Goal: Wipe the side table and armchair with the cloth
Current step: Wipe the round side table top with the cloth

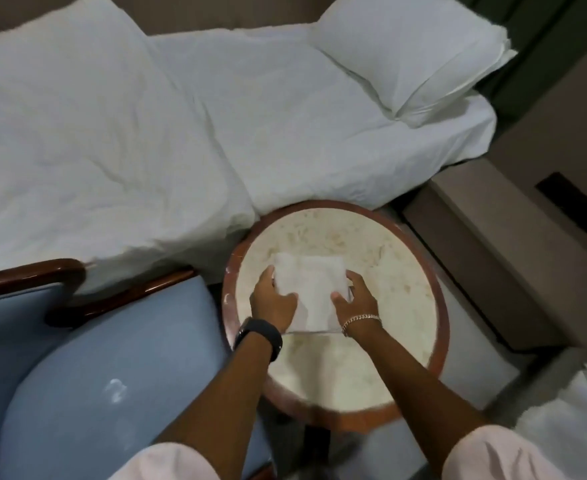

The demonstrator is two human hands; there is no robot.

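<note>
Head: left hand (273,305), right hand (355,303) grip folded cloth (311,284) over round marbled table (394,271)

Dim, even indoor light with a cool cast; the white bed (129,133) is brightest and the far corners sink dark. Small glints sit on the wood of the armchair (60,358). Everything looks soft; the near rim of the side table (406,271) smears, and the picture's edges bow

2 bare forearms (216,393) reach up from the bottom edge toward mid-frame. The left hand (273,304) and right hand (354,303) sit side by side, each gripping an edge of the cloth (311,292), thumbs on top.
</note>
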